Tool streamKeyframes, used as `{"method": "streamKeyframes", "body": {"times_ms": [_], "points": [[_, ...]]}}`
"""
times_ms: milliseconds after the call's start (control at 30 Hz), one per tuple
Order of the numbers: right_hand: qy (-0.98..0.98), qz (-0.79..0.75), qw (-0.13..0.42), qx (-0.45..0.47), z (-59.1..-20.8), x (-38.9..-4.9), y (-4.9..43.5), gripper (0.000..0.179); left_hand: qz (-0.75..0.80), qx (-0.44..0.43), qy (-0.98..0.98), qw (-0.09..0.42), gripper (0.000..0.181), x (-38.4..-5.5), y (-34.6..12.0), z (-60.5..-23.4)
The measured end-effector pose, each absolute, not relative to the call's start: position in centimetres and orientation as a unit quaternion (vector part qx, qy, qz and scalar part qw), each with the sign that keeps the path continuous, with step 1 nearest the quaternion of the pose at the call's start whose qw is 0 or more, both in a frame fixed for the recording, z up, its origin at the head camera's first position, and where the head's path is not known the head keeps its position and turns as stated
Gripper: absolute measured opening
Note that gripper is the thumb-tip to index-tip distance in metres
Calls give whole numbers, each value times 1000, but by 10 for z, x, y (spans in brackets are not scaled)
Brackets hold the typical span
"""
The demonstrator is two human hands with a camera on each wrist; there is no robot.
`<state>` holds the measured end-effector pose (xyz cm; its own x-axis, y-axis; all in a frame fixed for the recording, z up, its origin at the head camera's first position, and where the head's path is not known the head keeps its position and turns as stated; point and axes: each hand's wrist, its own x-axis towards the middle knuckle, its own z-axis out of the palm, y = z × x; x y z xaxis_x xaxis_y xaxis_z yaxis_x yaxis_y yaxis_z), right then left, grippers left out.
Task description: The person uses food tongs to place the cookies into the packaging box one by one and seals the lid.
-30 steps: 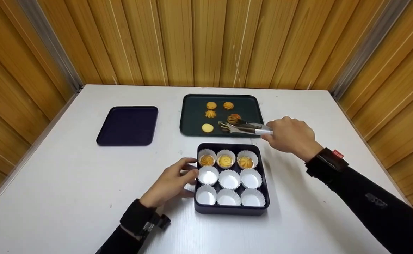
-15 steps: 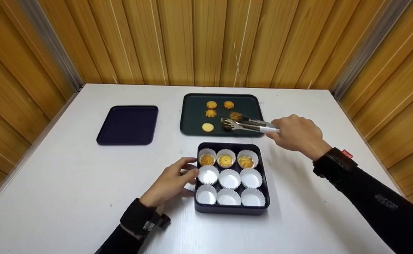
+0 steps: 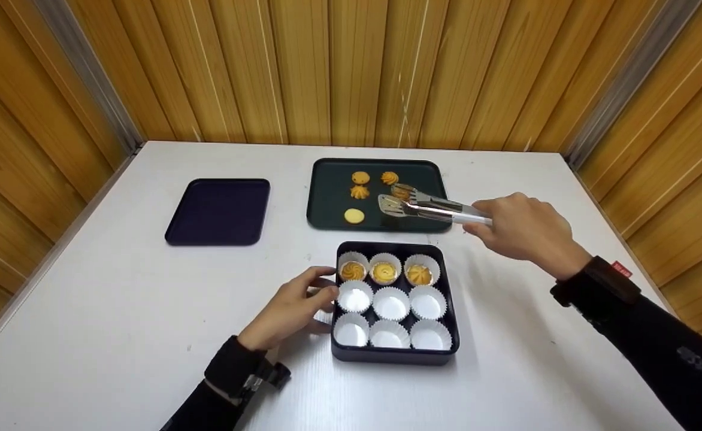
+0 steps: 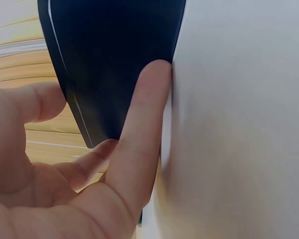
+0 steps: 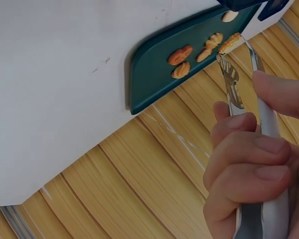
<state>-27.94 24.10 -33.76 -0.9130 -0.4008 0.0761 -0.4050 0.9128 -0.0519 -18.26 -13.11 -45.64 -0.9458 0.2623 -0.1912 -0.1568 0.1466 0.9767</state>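
My right hand (image 3: pixel 525 230) grips metal tongs (image 3: pixel 435 209) above the dark green tray (image 3: pixel 327 206). In the right wrist view, a yellowish cookie (image 5: pixel 230 44) sits between the tong tips; the near tip hides it in the head view. My left hand (image 3: pixel 291 311) rests against the left side of a dark box (image 3: pixel 394 356), its fingertips on the wall, as the left wrist view also shows. Inside the box stand rows of white paper cups (image 3: pixel 391 304). The far row contains three cookies (image 3: pixel 385 272); the nearer cups are empty.
On the green tray lie several cookies, among them a pale round one (image 3: pixel 354 216) and a star-shaped one (image 3: pixel 360 192). A dark purple square tray (image 3: pixel 219 212) is at the left. Wood-patterned panels (image 3: pixel 357 72) surround the white table (image 3: pixel 117 299).
My right hand has moved to the right, drawing the tongs back and lifting them off the tray with the cookie. The left hand and the box have stayed put.
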Motion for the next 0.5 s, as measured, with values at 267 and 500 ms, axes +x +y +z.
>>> {"method": "streamKeyframes", "body": {"times_ms": [267,500], "points": [[-972,48,43,227,-327,-250,245,27,653,30,740,160,57,-182,-131,-455],[-966,58,50,247,-327,-223,249,28,654,31,739,161,56,-182,-131,-455]]}}
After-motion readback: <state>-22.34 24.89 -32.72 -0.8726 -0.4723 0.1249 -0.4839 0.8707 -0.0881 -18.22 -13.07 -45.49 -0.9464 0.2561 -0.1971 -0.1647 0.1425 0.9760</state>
